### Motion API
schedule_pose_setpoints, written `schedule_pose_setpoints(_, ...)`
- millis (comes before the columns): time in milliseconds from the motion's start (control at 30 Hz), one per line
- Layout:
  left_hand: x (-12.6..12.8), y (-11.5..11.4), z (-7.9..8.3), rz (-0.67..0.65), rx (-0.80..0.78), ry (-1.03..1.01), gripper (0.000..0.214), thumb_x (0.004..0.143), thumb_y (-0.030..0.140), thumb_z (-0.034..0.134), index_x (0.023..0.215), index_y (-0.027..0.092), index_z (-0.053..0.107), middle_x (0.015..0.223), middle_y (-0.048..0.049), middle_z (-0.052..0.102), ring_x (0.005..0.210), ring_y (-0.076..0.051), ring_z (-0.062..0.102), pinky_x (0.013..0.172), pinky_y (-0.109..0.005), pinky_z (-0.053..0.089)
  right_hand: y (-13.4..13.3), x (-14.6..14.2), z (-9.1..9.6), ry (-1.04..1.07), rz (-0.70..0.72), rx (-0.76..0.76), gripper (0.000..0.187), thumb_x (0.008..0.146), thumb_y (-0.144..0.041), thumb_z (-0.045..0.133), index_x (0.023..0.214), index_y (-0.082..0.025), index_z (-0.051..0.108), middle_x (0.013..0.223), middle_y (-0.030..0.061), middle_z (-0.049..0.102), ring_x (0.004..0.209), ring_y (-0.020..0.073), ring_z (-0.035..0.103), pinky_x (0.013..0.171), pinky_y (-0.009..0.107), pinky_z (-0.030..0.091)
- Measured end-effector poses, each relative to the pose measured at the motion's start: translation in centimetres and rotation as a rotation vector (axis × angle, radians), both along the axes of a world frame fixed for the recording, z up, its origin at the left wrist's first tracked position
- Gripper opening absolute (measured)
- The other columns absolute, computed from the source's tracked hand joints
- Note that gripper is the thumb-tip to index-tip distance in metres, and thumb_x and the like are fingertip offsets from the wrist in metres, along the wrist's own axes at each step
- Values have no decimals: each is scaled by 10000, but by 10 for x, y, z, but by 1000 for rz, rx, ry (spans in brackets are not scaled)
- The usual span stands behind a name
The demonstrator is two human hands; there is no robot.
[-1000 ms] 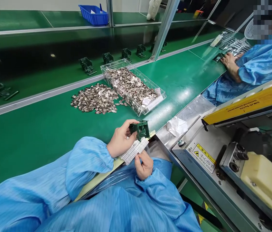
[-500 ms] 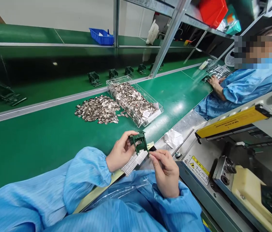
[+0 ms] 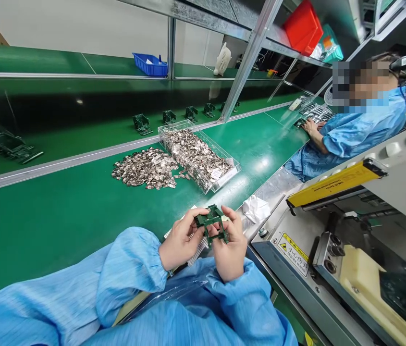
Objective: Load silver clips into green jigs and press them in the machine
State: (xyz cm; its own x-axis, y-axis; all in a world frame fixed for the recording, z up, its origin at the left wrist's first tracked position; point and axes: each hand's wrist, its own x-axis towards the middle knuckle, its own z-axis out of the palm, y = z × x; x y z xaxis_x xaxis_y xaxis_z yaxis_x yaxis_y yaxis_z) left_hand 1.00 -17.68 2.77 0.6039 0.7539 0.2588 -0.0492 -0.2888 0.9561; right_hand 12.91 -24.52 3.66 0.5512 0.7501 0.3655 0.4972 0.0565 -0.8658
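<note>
Just above my lap, a dark green open plastic frame point(image 3: 211, 221) sits between my two hands, tilted. My left hand point(image 3: 180, 242) pinches its left side between thumb and fingers. On its right side, my right hand point(image 3: 230, 250) has its fingers closed around the edge, with the index finger raised along the top; whether a small part is also in those fingers is hidden. Below the frame, partly covered by my left hand, lies a pale sheet of small silvery pieces in rows point(image 3: 198, 252).
A pile of small metal pieces point(image 3: 145, 168) lies on the green bench beside a clear tray point(image 3: 237, 169) full of them. Several similar green frames point(image 3: 141, 124) stand behind. White crumpled cloth point(image 3: 256, 209) and a machine point(image 3: 296, 269) are to my right; a co-worker point(image 3: 361, 129) sits beyond.
My right hand has moved up and left from below the frame's corner onto its right side. The frame has turned and tilted. The camera view has shifted slightly.
</note>
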Motion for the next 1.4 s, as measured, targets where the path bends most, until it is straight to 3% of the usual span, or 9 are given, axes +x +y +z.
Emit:
schedule_pose_setpoints(267,-6,-2,5,-70,-62,29,292,921,234,486,1213,216,493,1016,-63,640,792,-149,613,687,-249,503,-8,4,0,408,157,80,350,806,-289,700,1098,-225,519,1271,128,563,1066,227,605,816,349,531)
schedule_pose_setpoints(400,-10,-4,35,-171,-86,96,315,905,218,500,1220,212,495,1106,-82,639,899,-172,644,757,-267,531,-36,25,17,201,375,19,677,826,-261,690,1426,-288,376,1462,113,427,1312,285,438,963,423,480)
schedule_pose_setpoints(533,8,-2,77,-490,83,213,450,860,183,563,1303,243,512,861,-28,680,634,-131,622,559,-213,503,-83,49,34,39,339,67,649,814,-319,728,1397,-316,443,1385,97,516,1275,309,485,1010,485,455)
schedule_pose_setpoints(667,71,1,108,-842,156,172,596,819,234,660,1382,253,468,958,-67,723,800,-187,704,645,-249,561,-148,78,53,-6,14,189,603,771,-499,735,1299,-284,539,1227,123,623,1142,338,591,957,543,501)
schedule_pose_setpoints(833,191,-46,117,-865,483,1,511,788,273,697,1268,180,549,1312,-158,593,1236,-282,550,1047,-433,446,-235,131,67,-94,-981,497,569,744,-498,703,1236,-255,552,1296,130,564,1210,389,538,998,636,435)
schedule_pose_setpoints(900,232,-76,113,-862,521,-40,632,734,289,745,1297,126,511,1376,-209,523,1309,-326,473,1105,-475,382,-261,152,66,-13,-1104,515,531,677,-417,771,1157,-280,592,1299,126,560,1232,390,521,1018,615,432)
schedule_pose_setpoints(1033,280,-119,107,-834,388,31,784,695,383,770,1345,87,445,1334,-233,543,1245,-367,523,1045,-516,433,-283,178,63,110,-1098,470,706,522,-384,868,1149,-239,577,1330,129,532,1306,392,448,1088,619,350)
schedule_pose_setpoints(1167,266,-108,113,-715,164,-54,726,654,356,793,1286,143,508,1227,-169,620,1099,-301,617,961,-453,511,-273,193,74,34,-958,269,739,572,-451,850,1203,-195,564,1273,139,586,1253,340,513,1093,545,374)
schedule_pose_setpoints(1400,149,-5,102,-739,103,93,509,669,222,769,1153,179,619,1015,-80,683,884,-189,679,800,-307,579,-244,225,86,-101,-596,-200,662,603,-538,814,1152,-211,641,1137,119,671,1077,322,623,980,522,464)
